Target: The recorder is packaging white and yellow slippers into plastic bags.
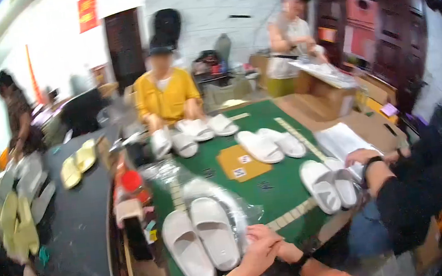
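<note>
At the near edge of a green mat [199, 165], my left hand [262, 242] and my right hand [287, 251] are together and touch. The left hand's fingers are curled; what they hold, if anything, is hidden. The right hand's fingers are mostly covered by the left hand. Just left of my hands lies a pair of white slippers, a left slipper [187, 261] and a right slipper [220, 247], side by side with toe straps farthest from me. Behind them a clear plastic bag [251, 211] lies crumpled, partly around a curved white shape.
More white slippers [260, 147] stand around the mat, near brown cards [229, 161]. A person in yellow [167, 95] sits opposite; a dark-sleeved person's hand [364, 157] is at the right. A phone [136, 237] stands left of the slippers. Yellow slippers [70, 171] sit on a dark table [81, 230].
</note>
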The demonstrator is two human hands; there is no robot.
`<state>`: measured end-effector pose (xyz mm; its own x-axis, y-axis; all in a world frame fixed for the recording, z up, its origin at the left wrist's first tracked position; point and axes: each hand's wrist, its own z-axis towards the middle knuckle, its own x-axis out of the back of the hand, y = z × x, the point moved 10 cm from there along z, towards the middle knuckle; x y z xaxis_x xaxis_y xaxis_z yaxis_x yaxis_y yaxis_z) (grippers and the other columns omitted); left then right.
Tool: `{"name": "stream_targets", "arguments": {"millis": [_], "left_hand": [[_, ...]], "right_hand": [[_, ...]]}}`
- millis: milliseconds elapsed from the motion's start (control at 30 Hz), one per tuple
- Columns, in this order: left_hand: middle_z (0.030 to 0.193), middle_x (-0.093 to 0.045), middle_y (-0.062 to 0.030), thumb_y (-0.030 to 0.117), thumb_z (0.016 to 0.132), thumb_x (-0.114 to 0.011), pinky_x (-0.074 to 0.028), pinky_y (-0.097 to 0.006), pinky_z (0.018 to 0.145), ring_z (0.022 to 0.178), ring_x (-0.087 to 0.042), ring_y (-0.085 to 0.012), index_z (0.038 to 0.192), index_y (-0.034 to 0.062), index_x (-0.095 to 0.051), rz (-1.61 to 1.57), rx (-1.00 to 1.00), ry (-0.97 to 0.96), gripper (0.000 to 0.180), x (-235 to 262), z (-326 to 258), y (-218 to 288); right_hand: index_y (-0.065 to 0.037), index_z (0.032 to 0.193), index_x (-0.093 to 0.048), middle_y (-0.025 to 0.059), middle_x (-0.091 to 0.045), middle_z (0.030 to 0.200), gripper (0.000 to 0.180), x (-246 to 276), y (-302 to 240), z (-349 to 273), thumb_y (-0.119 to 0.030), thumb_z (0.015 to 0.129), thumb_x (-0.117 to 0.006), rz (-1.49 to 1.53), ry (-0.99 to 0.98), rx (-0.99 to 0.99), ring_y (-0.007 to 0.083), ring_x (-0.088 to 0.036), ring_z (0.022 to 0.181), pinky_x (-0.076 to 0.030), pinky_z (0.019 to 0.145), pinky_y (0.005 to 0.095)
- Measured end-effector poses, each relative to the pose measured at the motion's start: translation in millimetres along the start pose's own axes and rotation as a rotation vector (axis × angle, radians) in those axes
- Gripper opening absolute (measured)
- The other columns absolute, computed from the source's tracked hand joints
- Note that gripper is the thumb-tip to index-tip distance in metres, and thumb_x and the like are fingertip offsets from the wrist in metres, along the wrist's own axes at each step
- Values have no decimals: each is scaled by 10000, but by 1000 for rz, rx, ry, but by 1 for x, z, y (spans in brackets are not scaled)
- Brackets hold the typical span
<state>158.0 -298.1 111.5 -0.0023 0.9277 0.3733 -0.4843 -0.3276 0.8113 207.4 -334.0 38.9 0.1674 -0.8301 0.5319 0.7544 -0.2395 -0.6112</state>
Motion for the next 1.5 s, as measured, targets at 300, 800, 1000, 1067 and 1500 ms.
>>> {"name": "stream_targets", "arguments": {"millis": [300,800,1000,1067,1500], "left_hand": [[688,-586,-96,25,784,-548,-446,-282,569,634,-567,-202,800,32,-605,-91,-126,39,60,15,-10,79],[703,-576,-110,44,865,-475,-440,-257,532,598,-541,-174,933,-23,-550,-674,-246,72,121,100,-28,128],[758,-594,-102,-5,753,-581,-454,-295,668,673,-566,-189,817,1,-611,-569,373,396,72,113,-37,6],[794,-596,-97,6,718,-611,-433,-306,695,734,-559,-204,802,20,-621,-339,201,369,86,116,-28,18],[761,-591,-62,5,721,-612,-377,-292,728,790,-501,-188,814,40,-629,-164,108,496,100,145,-55,18]], "right_hand": [[-18,979,-570,121,-563,1055,254,-1,63,-1,-197,821,-482,-260,-173,-291,287,-503,984,-402,856,371],[-53,1064,-533,155,-529,1063,337,-4,82,16,-180,752,-556,-181,-353,-333,297,-470,1026,-364,892,359],[-53,1018,-553,119,-535,1096,297,67,20,4,-58,722,-536,-385,-341,-383,297,-508,994,-399,858,354],[-54,1034,-549,113,-588,978,225,97,-43,30,-116,824,-497,-180,24,-302,251,-549,924,-422,813,325],[-35,881,-608,109,-592,802,151,15,-134,34,-163,822,-553,-171,-226,-271,303,-550,727,-433,635,305]]}}
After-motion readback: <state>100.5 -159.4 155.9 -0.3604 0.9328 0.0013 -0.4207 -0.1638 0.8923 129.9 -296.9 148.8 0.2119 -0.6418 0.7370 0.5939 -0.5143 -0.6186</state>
